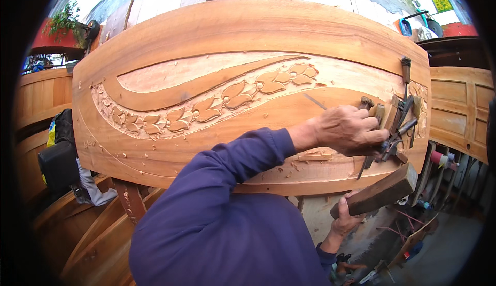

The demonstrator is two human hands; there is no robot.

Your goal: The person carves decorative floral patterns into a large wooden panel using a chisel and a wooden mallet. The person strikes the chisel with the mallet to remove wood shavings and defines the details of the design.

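1. A woodcarver's left hand (351, 130), reaching across in a blue sleeve (227, 193), closes over a cluster of chisels (395, 131) lying at three o'clock on a carved wooden panel (248, 28); which tool the fingers actually grip cannot be told.

2. The right hand (345, 219), at five o'clock below the panel's edge, is wrapped tight around a dark wooden mallet block (380, 193), held off the work.

3. A relief band of flowers and leaves (217, 102) sweeps from nine o'clock toward one o'clock, with loose chips (297, 164) scattered near the panel's lower edge.

4. Judged from the frame, picking well here means lifting one chisel out by its handle, blades pointing away from the fingers, while the mallet stays low and clear of the finished carving.

5. More wooden panels (457, 105) stand at three o'clock; a dark bag (59, 157) sits at nine.
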